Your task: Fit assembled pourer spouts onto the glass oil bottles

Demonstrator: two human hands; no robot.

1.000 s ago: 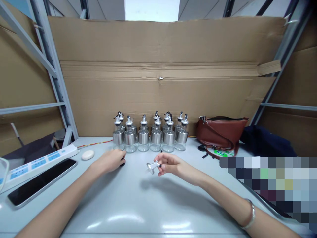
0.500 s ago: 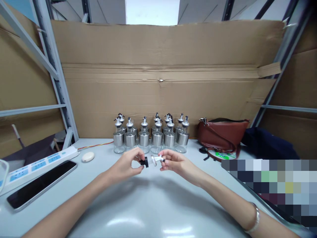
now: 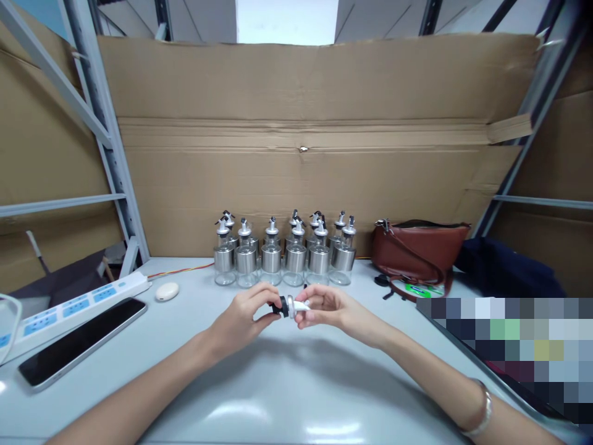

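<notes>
Above the near middle of the table, my left hand (image 3: 241,319) pinches a black ribbed stopper (image 3: 281,307) between thumb and fingers. My right hand (image 3: 341,314) has its fingertips closed on a white pourer spout (image 3: 300,306) with a silvery collar. Stopper and collar meet end to end, lying sideways between the hands; whether they are locked together I cannot tell. Behind them several glass oil bottles (image 3: 271,258) with steel sleeves and pourer tops stand upright in rows.
On the left lie a phone (image 3: 83,343), a white power strip (image 3: 76,306) and a round white object (image 3: 167,291). A brown bag (image 3: 419,250) sits at the right back, beside dark cloth (image 3: 509,266). Cardboard (image 3: 301,86) walls the back; the right front is pixelated.
The gap between stopper and spout has closed, and the collar now meets the stopper. My left hand has shifted slightly right, and the spout is turned more lengthwise.
</notes>
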